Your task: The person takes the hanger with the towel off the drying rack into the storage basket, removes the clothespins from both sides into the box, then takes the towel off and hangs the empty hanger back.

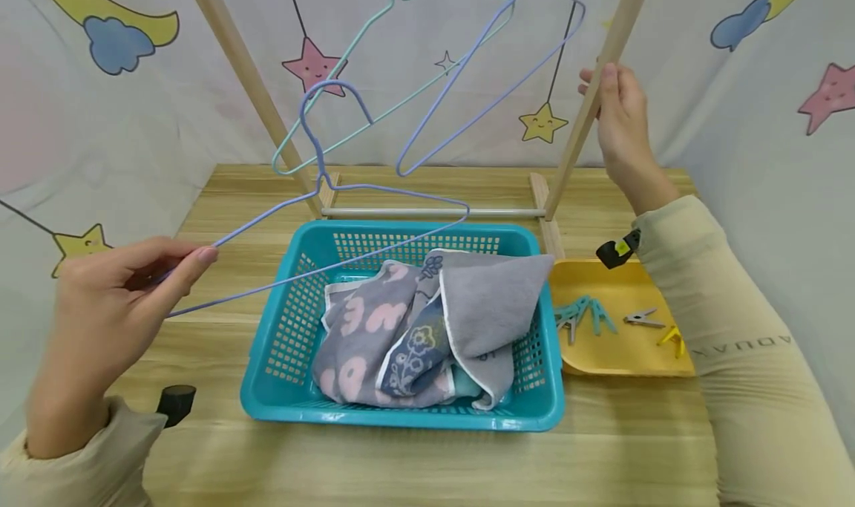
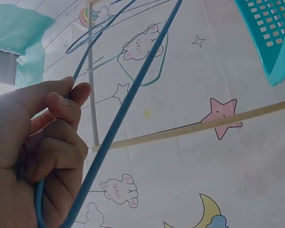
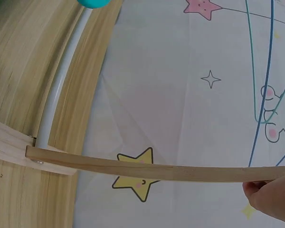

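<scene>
My left hand (image 1: 113, 306) pinches one end of a periwinkle-blue clothes hanger (image 1: 320, 162) between thumb and fingers. The hanger tilts above the basket, its hook pointing up. In the left wrist view, the same hanger (image 2: 128, 102) runs past the curled fingers. Farther right, my right hand (image 1: 624, 117) grips the right wooden post (image 1: 586, 121) of a rack, thumb in front and fingers around the far side. The right wrist view shows only part of that hand (image 3: 275, 197), at the post's edge. A mint-green hanger (image 1: 364, 28) and another blue hanger (image 1: 401, 167) hang from above; their hooks are out of view.
A teal basket (image 1: 401, 420) with patterned grey towels (image 1: 494, 292) stands on the wooden table (image 1: 427, 466). To its right, a yellow tray (image 1: 608, 355) holds several clothespins (image 1: 591, 314). The rack's left post (image 1: 240, 54) and white lower bar (image 1: 434, 212) stand behind the basket.
</scene>
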`<state>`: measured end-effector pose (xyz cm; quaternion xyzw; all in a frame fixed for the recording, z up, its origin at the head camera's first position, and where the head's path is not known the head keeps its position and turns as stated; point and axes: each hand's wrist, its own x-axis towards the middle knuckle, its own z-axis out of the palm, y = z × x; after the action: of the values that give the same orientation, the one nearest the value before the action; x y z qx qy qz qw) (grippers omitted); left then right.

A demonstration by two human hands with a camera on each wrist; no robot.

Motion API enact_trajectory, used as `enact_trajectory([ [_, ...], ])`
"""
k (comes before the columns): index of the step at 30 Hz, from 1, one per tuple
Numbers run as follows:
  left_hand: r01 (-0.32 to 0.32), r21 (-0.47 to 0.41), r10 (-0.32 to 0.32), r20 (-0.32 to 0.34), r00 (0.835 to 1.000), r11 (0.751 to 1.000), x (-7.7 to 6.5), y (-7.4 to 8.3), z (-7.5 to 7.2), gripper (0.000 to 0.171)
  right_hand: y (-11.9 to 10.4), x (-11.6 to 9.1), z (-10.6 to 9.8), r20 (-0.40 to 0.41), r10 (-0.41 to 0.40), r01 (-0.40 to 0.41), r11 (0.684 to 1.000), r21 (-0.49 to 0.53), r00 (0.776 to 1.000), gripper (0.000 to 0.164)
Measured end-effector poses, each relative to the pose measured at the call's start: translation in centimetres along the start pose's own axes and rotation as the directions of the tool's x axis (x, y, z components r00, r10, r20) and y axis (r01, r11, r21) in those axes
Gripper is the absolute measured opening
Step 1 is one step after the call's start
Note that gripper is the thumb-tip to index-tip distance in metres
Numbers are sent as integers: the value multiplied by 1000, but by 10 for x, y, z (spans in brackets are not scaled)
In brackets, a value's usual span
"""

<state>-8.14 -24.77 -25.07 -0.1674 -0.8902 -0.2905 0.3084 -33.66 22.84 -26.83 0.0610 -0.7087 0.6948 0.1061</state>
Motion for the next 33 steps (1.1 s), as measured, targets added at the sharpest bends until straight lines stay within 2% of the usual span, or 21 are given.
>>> enact_trajectory([
  [7, 46, -49, -48, -39, 998, 998, -6, -8, -13, 6, 3, 5, 7, -22, -51, 49, 997, -59, 998, 41],
  [12, 88, -74, -91, -45, 995, 993, -11, -11, -21, 7, 6, 7, 10, -74, -66, 66, 998, 0, 995, 32],
  [16, 146, -83, -149, -30, 988, 986, -17, -16, -28, 6, 7, 8, 12, -119, -87, 92, 995, 34, 989, 27],
  [19, 193, -103, -197, -25, 980, 976, -23, -23, -34, 23, 7, 7, 14, -134, -100, 108, 993, 51, 986, 27],
  [23, 250, -66, -253, -28, 967, 966, -31, -30, -40, 40, 7, 6, 17, -135, -96, 105, 993, 59, 986, 27],
  [28, 298, -14, -298, -51, 953, 955, -33, -38, -41, 39, 5, 5, 16, -138, -88, 93, 995, 33, 987, 28],
  [32, 299, -13, -299, -95, 949, 954, -28, -44, -37, 41, 5, 3, 13, -143, -83, 86, 996, 15, 986, 29],
  [33, 304, -5, -303, -107, 947, 953, -27, -45, -37, 34, 5, 3, 12, -144, -73, 74, 997, 2, 987, 29],
])
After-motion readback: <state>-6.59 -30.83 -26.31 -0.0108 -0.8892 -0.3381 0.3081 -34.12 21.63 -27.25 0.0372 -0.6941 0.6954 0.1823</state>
